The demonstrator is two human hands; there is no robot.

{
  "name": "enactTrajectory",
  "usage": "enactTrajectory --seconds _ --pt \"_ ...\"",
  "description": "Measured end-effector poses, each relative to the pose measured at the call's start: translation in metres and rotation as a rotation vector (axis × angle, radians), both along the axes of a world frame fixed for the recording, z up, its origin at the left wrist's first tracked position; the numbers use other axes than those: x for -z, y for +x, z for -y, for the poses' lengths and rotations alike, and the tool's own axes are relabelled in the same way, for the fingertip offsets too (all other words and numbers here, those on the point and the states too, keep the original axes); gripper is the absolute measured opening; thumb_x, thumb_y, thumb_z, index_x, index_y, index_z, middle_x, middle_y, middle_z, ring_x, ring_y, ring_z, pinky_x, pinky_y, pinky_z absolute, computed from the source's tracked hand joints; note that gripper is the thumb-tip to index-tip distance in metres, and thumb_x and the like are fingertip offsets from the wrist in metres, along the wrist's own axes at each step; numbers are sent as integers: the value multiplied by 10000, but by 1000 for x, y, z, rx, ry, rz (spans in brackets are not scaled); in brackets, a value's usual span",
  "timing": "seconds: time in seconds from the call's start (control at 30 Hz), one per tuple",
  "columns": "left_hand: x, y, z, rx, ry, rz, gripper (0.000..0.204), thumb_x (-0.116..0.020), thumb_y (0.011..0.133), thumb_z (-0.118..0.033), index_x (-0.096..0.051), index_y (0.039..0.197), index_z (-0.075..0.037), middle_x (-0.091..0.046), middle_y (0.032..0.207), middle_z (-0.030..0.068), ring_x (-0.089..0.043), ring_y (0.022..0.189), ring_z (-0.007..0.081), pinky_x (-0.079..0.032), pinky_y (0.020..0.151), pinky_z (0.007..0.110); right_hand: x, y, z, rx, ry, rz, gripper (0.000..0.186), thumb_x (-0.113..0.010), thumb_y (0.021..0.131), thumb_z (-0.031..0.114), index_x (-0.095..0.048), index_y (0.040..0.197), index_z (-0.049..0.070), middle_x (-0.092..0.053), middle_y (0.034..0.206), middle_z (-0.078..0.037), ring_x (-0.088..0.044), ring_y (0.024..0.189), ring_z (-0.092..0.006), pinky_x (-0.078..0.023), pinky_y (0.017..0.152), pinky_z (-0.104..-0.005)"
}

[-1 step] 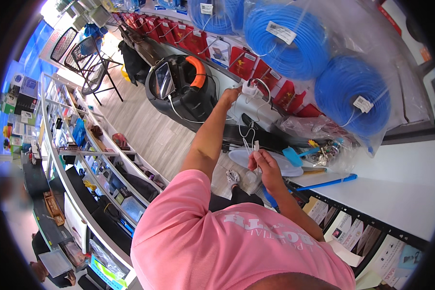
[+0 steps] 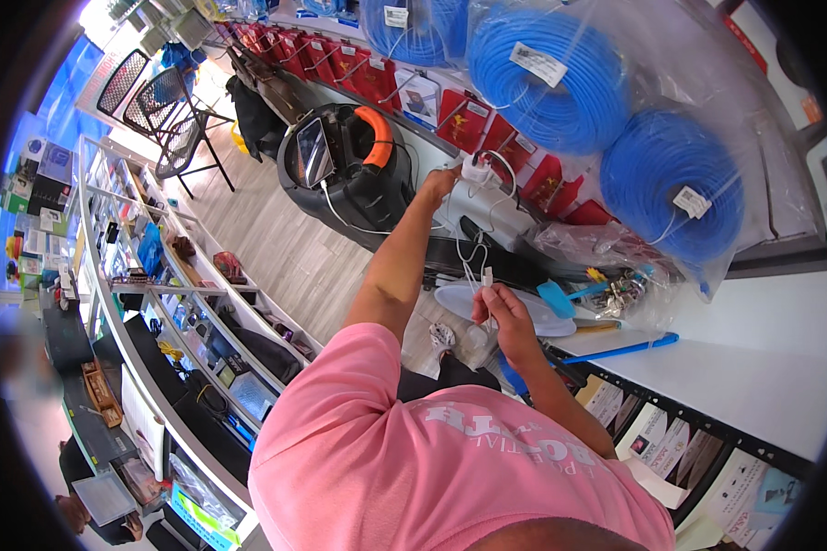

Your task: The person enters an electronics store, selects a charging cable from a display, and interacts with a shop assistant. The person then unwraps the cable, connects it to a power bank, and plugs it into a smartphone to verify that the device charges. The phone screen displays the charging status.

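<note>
Right hand pinches the likely light, limp cable near its stiffer tip, a sound hold; left hand too unclear to tell.

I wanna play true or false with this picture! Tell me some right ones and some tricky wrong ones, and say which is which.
1. The right hand holds a white cable. True.
2. The left hand rests on the orange hoop. False: the left hand is up by the white plug.
3. The big coils in clear plastic are blue. True.
4. The chairs are bright red. False: the chairs are black.
5. The person's shirt is pink. True.
</note>
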State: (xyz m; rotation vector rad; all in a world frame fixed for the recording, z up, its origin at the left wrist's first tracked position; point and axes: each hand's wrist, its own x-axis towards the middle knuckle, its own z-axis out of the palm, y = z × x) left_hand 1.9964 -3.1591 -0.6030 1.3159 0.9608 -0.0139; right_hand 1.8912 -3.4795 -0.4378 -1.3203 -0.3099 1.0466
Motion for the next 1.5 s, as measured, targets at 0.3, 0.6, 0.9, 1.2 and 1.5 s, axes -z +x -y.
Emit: enactTrajectory --seconds 0.3,0.6,0.9,1.2,1.5 --pt "-56 -117 38 -307 98 190 644 -762 868 -569 -740 1159 5 -655 902 18 -565 816 117 -440 750 277 -7 2 -20 -69 24 -2 290 -517 1087 312 -636 1033 53 -621 855 -17 -564 789 -102 -454 773 -266" --pt "-162 -202 -29 -583 -27 462 428 -631 994 -538 -550 752 -194 -405 668 -90 -367 614 66 -278 590 272 -23 20 -183 -145 130 483 342 -592 1040 332 -640 926 13 -449 680 28 -416 640 -86 -355 580 -291" --pt "-127 -154 -144 -382 246 76 459 -589 1002 -385 -697 847 33 -629 753 90 -546 673 184 -420 634 360 68 47 -390 -108 -109 808 385 -548 1058 372 -725 1108 34 -692 802 -61 -649 728 -167 -506 673 -344" --pt "-163 -194 -133 -302 188 362 449 -495 1069 -415 -713 1071 -22 -595 798 9 -534 751 145 -444 764 291 66 59 -383 -57 -232 592 420 -551 1053 418 -697 1211 57 -715 897 -52 -621 679 -119 -498 614 -277" --pt "-178 -325 -111 -521 -123 704 442 -461 1100 -417 -665 1018 -33 -381 638 -38 -453 660 123 -376 662 275 -2 31 -211 -1 -173 138 441 -508 1078 429 -712 1148 44 -535 682 37 -385 547 -35 -281 506 -221"
